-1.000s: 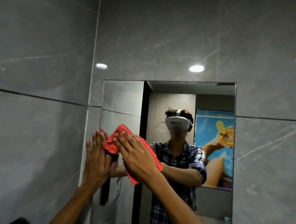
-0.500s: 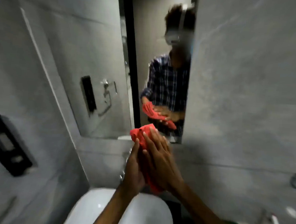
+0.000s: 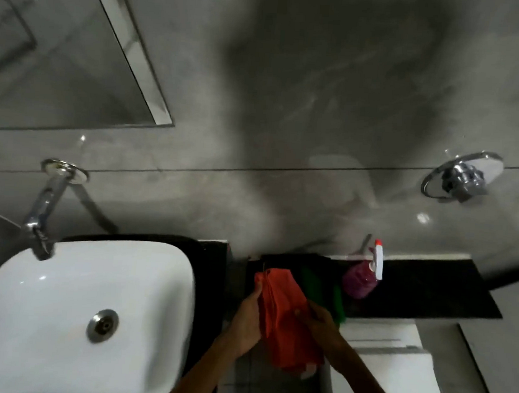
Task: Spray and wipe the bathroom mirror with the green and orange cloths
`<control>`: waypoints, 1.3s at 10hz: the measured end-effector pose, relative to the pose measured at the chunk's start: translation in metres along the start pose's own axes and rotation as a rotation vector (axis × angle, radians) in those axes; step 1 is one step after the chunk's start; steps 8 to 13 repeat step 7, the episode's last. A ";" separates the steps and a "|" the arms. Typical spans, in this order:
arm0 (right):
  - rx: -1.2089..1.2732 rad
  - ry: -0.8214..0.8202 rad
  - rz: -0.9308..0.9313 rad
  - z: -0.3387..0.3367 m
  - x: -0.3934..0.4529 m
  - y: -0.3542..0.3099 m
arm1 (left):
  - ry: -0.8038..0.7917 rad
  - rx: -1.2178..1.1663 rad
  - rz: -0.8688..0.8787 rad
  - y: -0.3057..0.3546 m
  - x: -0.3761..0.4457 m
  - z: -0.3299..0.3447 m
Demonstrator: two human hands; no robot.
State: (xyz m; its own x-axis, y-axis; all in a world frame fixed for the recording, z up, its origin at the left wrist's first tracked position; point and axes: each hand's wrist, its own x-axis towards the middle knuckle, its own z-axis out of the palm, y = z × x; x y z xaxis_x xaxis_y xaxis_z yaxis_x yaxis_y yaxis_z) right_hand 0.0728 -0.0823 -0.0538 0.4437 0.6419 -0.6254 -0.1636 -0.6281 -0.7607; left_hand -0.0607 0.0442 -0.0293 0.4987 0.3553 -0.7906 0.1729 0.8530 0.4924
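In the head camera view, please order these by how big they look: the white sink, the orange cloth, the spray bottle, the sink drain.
1. White sink, by far the largest.
2. Orange cloth, held in both hands nearer the camera, so it may look bigger than it is.
3. Spray bottle.
4. Sink drain.

The green cloth (image 3: 338, 297) is mostly hidden behind the orange cloth (image 3: 286, 315) and the right hand (image 3: 320, 321). The mirror (image 3: 62, 59) is cut off at upper left, the basin (image 3: 59, 320) at lower left.

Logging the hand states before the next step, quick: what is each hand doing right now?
Left hand: closed on the orange cloth, gripping its left edge.
Right hand: closed on the same orange cloth, at its right side.
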 end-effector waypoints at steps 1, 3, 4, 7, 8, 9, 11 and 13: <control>-0.004 0.071 0.010 -0.002 0.041 0.021 | 0.043 0.116 -0.043 -0.012 0.051 -0.009; -0.135 0.112 -0.034 0.007 0.108 0.021 | 0.085 0.213 0.012 -0.002 0.125 -0.009; -0.266 0.141 -0.023 0.015 0.115 0.026 | 0.150 0.412 0.110 -0.004 0.141 -0.010; -0.857 0.392 -0.761 0.019 0.022 -0.049 | 0.409 1.566 1.055 0.017 0.036 -0.006; -0.857 0.392 -0.761 0.019 0.022 -0.049 | 0.409 1.566 1.055 0.017 0.036 -0.006; -0.857 0.392 -0.761 0.019 0.022 -0.049 | 0.409 1.566 1.055 0.017 0.036 -0.006; -0.857 0.392 -0.761 0.019 0.022 -0.049 | 0.409 1.566 1.055 0.017 0.036 -0.006; -0.857 0.392 -0.761 0.019 0.022 -0.049 | 0.409 1.566 1.055 0.017 0.036 -0.006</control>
